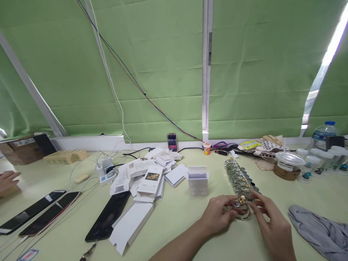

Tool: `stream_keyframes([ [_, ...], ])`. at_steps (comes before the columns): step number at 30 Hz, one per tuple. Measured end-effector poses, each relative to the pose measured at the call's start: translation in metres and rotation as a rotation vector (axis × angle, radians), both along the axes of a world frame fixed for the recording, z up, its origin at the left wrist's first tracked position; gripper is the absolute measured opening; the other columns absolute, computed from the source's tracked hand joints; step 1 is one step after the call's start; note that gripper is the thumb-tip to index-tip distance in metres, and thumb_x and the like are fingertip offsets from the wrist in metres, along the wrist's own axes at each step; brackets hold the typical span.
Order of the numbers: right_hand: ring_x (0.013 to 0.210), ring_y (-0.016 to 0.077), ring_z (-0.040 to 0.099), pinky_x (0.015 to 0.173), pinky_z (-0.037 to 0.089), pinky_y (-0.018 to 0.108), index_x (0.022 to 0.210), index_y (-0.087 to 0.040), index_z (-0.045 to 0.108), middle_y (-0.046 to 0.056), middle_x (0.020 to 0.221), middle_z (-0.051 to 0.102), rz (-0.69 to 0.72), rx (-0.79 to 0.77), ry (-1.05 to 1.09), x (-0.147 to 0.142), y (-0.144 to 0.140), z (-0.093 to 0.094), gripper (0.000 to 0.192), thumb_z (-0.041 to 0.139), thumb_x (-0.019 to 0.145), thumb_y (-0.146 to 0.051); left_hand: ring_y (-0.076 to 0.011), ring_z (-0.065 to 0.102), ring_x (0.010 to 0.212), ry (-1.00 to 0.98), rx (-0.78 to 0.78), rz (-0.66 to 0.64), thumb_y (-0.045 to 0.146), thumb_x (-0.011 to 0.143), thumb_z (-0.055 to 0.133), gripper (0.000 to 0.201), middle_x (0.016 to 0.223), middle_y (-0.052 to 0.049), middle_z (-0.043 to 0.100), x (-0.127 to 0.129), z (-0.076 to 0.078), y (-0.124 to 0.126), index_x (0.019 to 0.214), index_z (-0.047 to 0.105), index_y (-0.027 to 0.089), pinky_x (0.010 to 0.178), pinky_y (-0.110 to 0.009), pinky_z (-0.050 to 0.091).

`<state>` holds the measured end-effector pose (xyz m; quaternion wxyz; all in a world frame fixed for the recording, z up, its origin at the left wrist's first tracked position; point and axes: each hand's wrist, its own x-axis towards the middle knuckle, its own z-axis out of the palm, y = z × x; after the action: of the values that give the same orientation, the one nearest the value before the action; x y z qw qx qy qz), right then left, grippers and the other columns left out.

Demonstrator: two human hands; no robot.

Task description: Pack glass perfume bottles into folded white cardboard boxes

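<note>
At the near edge of the bench (174,221), a small glass jar with a gold cap (241,207) is pinched between the fingers of the left hand (217,214) and right hand (268,217), both closed on it. It sits at the near end of a row of like jars (237,174). Judged step: handling one jar from the row; a steady grip is called for next. An open white box (198,180) stands just left; a grey cloth (318,228) lies right.
</note>
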<state>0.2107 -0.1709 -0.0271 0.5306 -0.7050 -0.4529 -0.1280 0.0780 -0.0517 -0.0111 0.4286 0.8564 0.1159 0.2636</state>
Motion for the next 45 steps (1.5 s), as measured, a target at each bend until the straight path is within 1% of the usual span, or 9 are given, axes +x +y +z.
stream_keyframes([
  [4,0.081,0.0254,0.062,0.071,0.051,0.038,0.100,-0.018,0.064,0.013,0.097,0.062,-0.220,-0.041,-0.234,0.017,-0.013,-0.004,0.041,0.038,0.091,-0.048,-0.0194,0.063,0.097,0.010,-0.048,0.001,0.011,0.074,0.058,0.043,0.109,-0.004,0.069,0.001,0.001,-0.001,0.116,0.061,0.021,0.089,-0.030,0.048],
  [7,0.072,0.0271,0.063,0.062,0.051,0.041,0.101,-0.017,0.065,0.016,0.096,0.059,-0.341,-0.273,-0.299,0.041,-0.023,-0.021,0.050,0.036,0.087,-0.055,-0.0191,0.063,0.095,0.015,-0.055,0.018,0.011,0.074,0.057,0.042,0.108,-0.004,0.069,0.001,0.001,-0.002,0.114,0.061,0.020,0.086,-0.030,0.049],
  [10,0.066,0.0261,0.065,0.053,0.051,0.038,0.093,-0.018,0.066,0.013,0.089,0.064,-0.230,-0.427,-0.211,0.057,-0.028,-0.038,0.043,0.041,0.084,-0.052,-0.0189,0.062,0.096,0.019,-0.042,0.031,0.011,0.074,0.056,0.041,0.107,-0.003,0.068,0.002,0.001,-0.003,0.113,0.060,0.020,0.086,-0.030,0.048],
  [12,0.069,0.0271,0.068,0.053,0.052,0.037,0.088,-0.020,0.066,0.011,0.085,0.069,-0.157,-0.409,-0.117,0.057,-0.028,-0.039,0.038,0.041,0.083,-0.048,-0.0184,0.062,0.094,0.029,-0.039,0.036,0.011,0.074,0.056,0.040,0.106,-0.003,0.069,0.002,0.001,-0.003,0.113,0.060,0.020,0.085,-0.029,0.048],
  [19,0.086,0.0210,0.070,0.068,0.056,0.025,0.105,-0.023,0.062,0.005,0.099,0.072,0.020,-0.034,0.181,0.009,-0.010,0.009,0.037,0.050,0.084,-0.050,-0.0189,0.062,0.088,0.097,-0.057,0.074,0.022,0.075,0.062,0.032,0.099,-0.003,0.070,0.003,-0.005,0.001,0.106,0.062,0.019,0.079,-0.028,0.047],
  [23,0.099,0.0210,0.065,0.081,0.053,0.028,0.109,-0.023,0.063,0.006,0.112,0.067,0.143,-0.024,0.084,0.002,0.007,0.015,0.033,0.047,0.088,-0.043,-0.0185,0.062,0.088,0.100,-0.066,0.083,0.021,0.074,0.062,0.032,0.099,-0.003,0.070,0.003,-0.006,0.001,0.106,0.061,0.019,0.079,-0.028,0.046],
  [29,0.104,0.0194,0.061,0.083,0.052,0.030,0.117,-0.029,0.062,0.003,0.113,0.064,0.221,-0.029,-0.085,0.011,0.014,-0.005,0.031,0.044,0.092,-0.032,-0.0194,0.063,0.089,0.093,-0.117,0.080,0.022,0.074,0.063,0.032,0.100,-0.002,0.070,0.002,-0.005,-0.002,0.105,0.062,0.019,0.080,-0.029,0.047],
  [36,0.116,0.0174,0.055,0.091,0.049,0.029,0.132,-0.030,0.048,0.003,0.127,0.055,0.293,-0.057,-0.139,0.014,0.010,-0.017,0.042,0.031,0.095,-0.021,-0.0190,0.063,0.088,0.052,-0.099,0.070,0.017,0.072,0.065,0.034,0.098,-0.003,0.070,0.004,-0.004,-0.001,0.106,0.062,0.019,0.080,-0.029,0.047],
  [45,0.108,0.0221,0.058,0.080,0.054,0.030,0.134,-0.029,0.041,0.007,0.124,0.054,0.283,-0.130,-0.112,-0.003,0.015,-0.016,0.046,0.051,0.089,-0.034,-0.0183,0.063,0.090,-0.020,-0.075,0.039,0.009,0.073,0.058,0.036,0.101,-0.004,0.070,0.005,-0.010,0.000,0.108,0.062,0.018,0.082,-0.028,0.047],
])
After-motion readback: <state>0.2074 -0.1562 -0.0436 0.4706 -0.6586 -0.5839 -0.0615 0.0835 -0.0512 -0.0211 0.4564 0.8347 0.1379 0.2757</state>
